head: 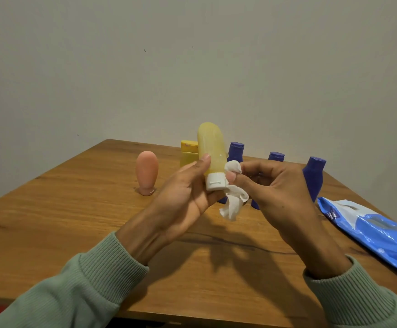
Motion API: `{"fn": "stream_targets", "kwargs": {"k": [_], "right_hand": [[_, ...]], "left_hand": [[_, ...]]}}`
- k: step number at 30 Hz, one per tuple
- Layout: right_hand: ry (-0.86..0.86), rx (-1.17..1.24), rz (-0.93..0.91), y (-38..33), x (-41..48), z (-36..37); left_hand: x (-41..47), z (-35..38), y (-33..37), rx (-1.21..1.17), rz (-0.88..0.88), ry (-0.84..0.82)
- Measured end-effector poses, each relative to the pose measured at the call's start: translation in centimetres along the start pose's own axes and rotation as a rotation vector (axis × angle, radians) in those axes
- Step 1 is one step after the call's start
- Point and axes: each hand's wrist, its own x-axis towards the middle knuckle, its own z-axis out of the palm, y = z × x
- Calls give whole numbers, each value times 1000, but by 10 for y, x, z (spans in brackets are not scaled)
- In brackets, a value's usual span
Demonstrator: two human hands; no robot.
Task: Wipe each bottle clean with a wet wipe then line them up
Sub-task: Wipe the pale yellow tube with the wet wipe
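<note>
Head view. Both forearms, in ribbed green sleeves (86, 280), are reaching forward over the wooden table (74, 209) and are meeting near the middle of the frame, raised above the tabletop.

The left hand (185, 192) is turning its palm toward the right and is grasping the pale yellow bottle (210, 147): the thumb is lying along the bottle's near side and the fingers are curling behind it. The bottle is standing nearly upright in this grip, inverted, with its white cap (215, 182) pointing down at the level of the palm and its rounded end rising above the fingertips.

The right hand (273, 185) is coming in from the right with its back toward the camera. Its thumb and fingers are pinching a crumpled white wet wipe (234, 202) and are pressing it against the bottle's right side, just above the cap; the loose end of the wipe is hanging below the cap.

Behind the hands, other bottles are standing on the table in a rough row: a peach bottle (146, 171) at the left, a yellow bottle (188, 152) partly hidden behind the held one, and three blue bottles (314, 178) toward the right. A blue wipe pack (377, 230) is lying flat near the table's right edge, just beside the rightmost blue bottle.
</note>
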Motion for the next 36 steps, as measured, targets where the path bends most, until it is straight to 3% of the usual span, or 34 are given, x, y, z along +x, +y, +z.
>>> {"fn": "stream_targets", "kwargs": {"k": [4,9,13,17,23,27,31,36], "right_hand": [[-20,22,-7,-1,0,-1],[61,19,-58,1,0,-2],[28,-57,-113,1,-1,2],[68,-263,-260,4,-4,4],[124,-348,-399,7,-3,6],[45,-378,-456,7,-3,4],[150,-379,-468,8,0,2],[-15,-452,-496,6,-6,6]], "left_hand": [[1,-4,-1,-6,-13,-27],[0,-6,0,210,38,-41],[-1,-3,0,274,57,-60],[-3,0,-1,214,27,-79],[-5,2,-3,4,-17,-135],[-4,1,-5,31,-42,-147],[-3,1,-10,94,-45,-111],[-1,-3,-14,40,-80,-135]]}}
